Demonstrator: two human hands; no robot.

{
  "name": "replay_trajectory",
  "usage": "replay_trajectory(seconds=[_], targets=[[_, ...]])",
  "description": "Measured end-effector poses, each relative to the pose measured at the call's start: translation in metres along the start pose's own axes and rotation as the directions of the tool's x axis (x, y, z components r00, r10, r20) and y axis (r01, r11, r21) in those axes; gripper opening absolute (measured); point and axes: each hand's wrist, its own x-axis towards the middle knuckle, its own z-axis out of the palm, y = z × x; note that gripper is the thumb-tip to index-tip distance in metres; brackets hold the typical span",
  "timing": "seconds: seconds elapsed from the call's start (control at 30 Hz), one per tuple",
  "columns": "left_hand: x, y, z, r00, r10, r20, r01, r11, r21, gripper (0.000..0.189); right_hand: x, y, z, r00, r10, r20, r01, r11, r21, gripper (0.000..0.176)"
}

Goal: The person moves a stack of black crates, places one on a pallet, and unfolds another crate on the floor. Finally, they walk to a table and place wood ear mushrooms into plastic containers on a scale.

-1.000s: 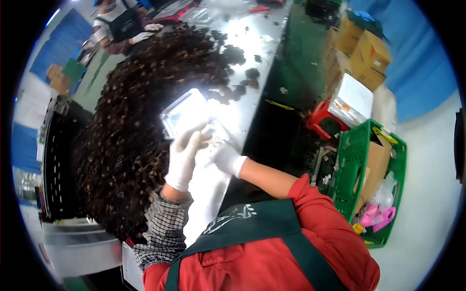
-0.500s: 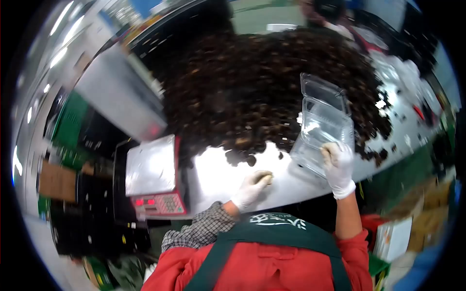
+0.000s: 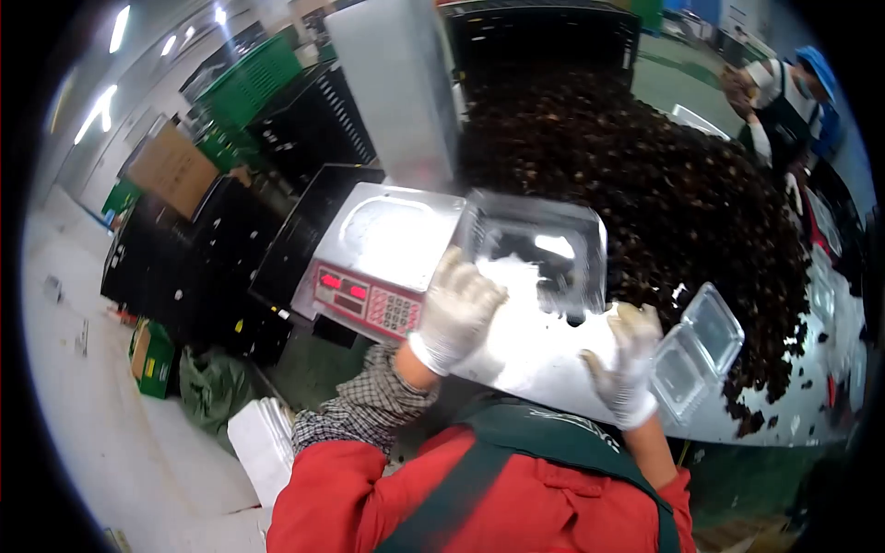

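Observation:
My left hand (image 3: pixel 458 311), in a white glove, has its fingers closed at the near left corner of a clear plastic container (image 3: pixel 590 244), just right of the scale (image 3: pixel 392 230). The scale has a metal plate and a red front with lit digits and keys. My right hand (image 3: pixel 627 364), also gloved, is open with thumb and fingers apart and nothing between them. It is above the metal table (image 3: pixel 525 364), right of the held container. Another clear container (image 3: pixel 682 369) with its lid open lies to the right of that hand.
A big heap of dark brown pieces (image 3: pixel 682 203) covers the table's back and right. A grey metal column (image 3: pixel 392 83) stands behind the scale. Black crates (image 3: pixel 194 267) and a green basket (image 3: pixel 249 78) are at left. A co-worker (image 3: pixel 788 101) stands at the back right.
The view has swung left. My right hand has let go of the clear containers. One container is now at my left hand beside the scale; another lies at right.

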Motion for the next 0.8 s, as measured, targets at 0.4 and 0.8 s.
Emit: replay_trajectory(seconds=[0.4, 0.8], targets=[[-0.124, -0.186, -0.005, 0.768, -0.64, 0.011, 0.516, 0.629, 0.581, 0.021, -0.194, 0.093, -0.022, 0.688, 0.693, 0.217, -0.515, 0.676, -0.526, 0.039], [-0.088, -0.051, 0.045, 0.843, -0.411, 0.345, 0.467, 0.879, -0.094, 0.053, -0.156, 0.085, -0.076, 0.699, 0.709, -0.092, -0.653, 0.581, -0.485, 0.037]])
